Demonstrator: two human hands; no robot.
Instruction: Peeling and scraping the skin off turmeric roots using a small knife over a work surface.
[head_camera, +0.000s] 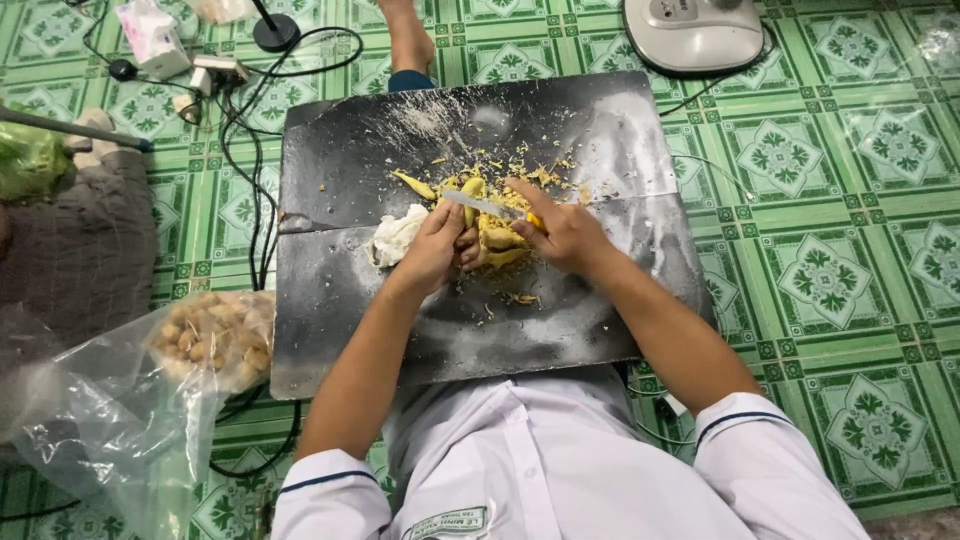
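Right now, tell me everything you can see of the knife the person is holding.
The knife has a slim, pale metal-looking blade lying almost level, its tip pointing toward the person's left. Its handle looks yellow and is mostly hidden inside the right hand, which grips it. The blade sits above a yellow piece pinched in the left hand, over the yellow scraps piled on the dark board. Whether the edge touches the piece cannot be told.

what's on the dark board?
On the dark board: yellow peelings, a white cloth, both hands, the right hand holding a knife. Whatever lies under the hands is hidden.
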